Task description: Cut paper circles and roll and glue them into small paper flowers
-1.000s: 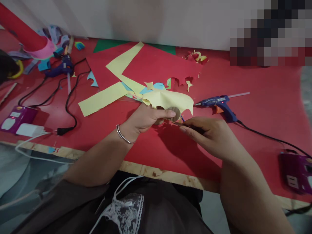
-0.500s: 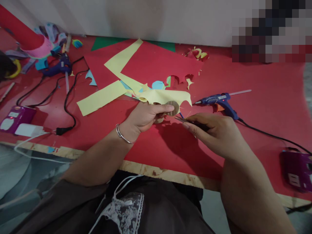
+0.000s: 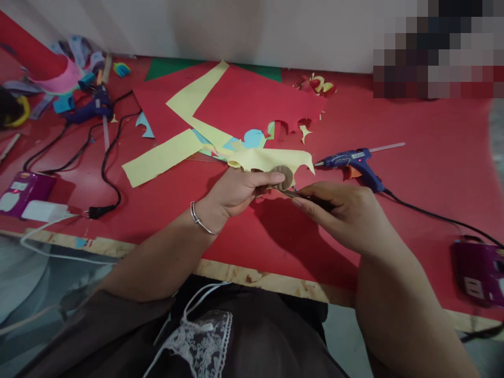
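Observation:
Between the thumb and fingers of my left hand [image 3: 240,191] are a sheet of yellow paper [image 3: 275,158] and a round brownish disc [image 3: 284,177]. The thumb lies flat across the disc, pressing it to the paper. Curved bites are cut out of the sheet's edge. My right hand [image 3: 338,210] grips a pair of scissors [image 3: 289,193], its blades at the paper just below the disc. Most of the scissor handles are hidden by my fingers. A silver bangle circles my left wrist.
To the right lies a blue glue gun [image 3: 350,160] with a glue stick in it. Red paper [image 3: 252,100], a yellow strip [image 3: 161,157] and scraps spread behind my hands. Another glue gun [image 3: 92,105], black cords and a purple power box [image 3: 29,191] occupy the left.
The scissor blades have closed together and moved slightly left, in under the disc. The disc and yellow paper have shifted a little to the right in my left hand.

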`<act>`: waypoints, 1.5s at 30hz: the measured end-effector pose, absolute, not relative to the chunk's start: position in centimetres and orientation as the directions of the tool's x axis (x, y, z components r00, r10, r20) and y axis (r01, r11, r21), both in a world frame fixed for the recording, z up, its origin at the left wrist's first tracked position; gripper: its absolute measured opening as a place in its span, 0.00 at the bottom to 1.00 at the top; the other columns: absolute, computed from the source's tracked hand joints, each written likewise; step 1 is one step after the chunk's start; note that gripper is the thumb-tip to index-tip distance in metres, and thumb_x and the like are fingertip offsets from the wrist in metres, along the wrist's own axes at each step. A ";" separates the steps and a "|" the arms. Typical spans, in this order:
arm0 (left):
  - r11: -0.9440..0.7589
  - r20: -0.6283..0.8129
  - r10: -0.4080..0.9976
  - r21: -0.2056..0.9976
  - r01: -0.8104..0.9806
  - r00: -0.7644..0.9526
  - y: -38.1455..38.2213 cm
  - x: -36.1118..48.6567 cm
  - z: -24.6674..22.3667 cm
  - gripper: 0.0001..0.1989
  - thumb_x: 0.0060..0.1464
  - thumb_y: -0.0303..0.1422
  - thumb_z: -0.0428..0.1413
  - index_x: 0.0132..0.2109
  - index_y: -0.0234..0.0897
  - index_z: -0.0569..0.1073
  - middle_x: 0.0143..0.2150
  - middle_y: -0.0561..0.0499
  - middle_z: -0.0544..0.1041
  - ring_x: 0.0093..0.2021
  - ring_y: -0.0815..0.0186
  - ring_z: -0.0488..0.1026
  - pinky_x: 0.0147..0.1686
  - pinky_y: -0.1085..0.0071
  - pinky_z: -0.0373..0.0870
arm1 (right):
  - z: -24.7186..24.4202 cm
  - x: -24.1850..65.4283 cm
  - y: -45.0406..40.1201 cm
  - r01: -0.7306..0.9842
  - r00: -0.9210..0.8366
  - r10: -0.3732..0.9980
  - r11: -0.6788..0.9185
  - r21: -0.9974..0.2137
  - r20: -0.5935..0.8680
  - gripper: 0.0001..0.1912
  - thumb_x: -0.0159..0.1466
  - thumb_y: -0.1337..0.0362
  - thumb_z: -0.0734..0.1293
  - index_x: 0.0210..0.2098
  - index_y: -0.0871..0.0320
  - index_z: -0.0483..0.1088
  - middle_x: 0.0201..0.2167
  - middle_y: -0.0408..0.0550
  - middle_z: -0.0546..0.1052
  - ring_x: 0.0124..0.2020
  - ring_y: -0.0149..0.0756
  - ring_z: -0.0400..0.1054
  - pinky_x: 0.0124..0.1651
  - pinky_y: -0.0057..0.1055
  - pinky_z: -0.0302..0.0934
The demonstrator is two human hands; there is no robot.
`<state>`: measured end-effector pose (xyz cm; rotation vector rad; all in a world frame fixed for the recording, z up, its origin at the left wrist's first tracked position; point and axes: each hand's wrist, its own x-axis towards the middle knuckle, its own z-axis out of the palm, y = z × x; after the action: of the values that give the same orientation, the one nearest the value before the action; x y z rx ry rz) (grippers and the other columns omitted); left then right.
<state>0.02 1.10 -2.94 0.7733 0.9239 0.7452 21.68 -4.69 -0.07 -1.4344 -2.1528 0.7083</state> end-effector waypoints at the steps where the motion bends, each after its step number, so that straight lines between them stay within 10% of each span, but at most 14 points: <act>1: 0.509 -0.391 0.822 0.830 -0.228 0.415 1.1 0.0 -3.0 0.08 0.50 0.31 0.71 0.29 0.32 0.82 0.30 0.50 0.78 0.32 0.69 0.72 0.36 0.70 0.67 | -0.1 21.7 -4.7 0.697 -0.354 0.931 0.328 -0.638 0.092 0.15 0.75 0.54 0.66 0.39 0.55 0.80 0.28 0.46 0.80 0.26 0.34 0.70 0.30 0.32 0.59; 45: 0.480 -0.420 0.877 0.753 -0.450 0.232 1.3 1.5 -2.5 0.12 0.40 0.31 0.76 0.30 0.36 0.81 0.29 0.55 0.77 0.28 0.73 0.66 0.32 0.71 0.63 | -0.3 22.0 -4.0 0.696 -0.299 0.954 0.216 -0.685 -0.003 0.21 0.71 0.46 0.69 0.34 0.57 0.76 0.23 0.42 0.72 0.23 0.30 0.59 0.26 0.29 0.51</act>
<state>1.48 1.31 -2.53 0.5434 0.9433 0.9753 21.96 -4.04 -0.32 -1.5261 -2.0742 0.8246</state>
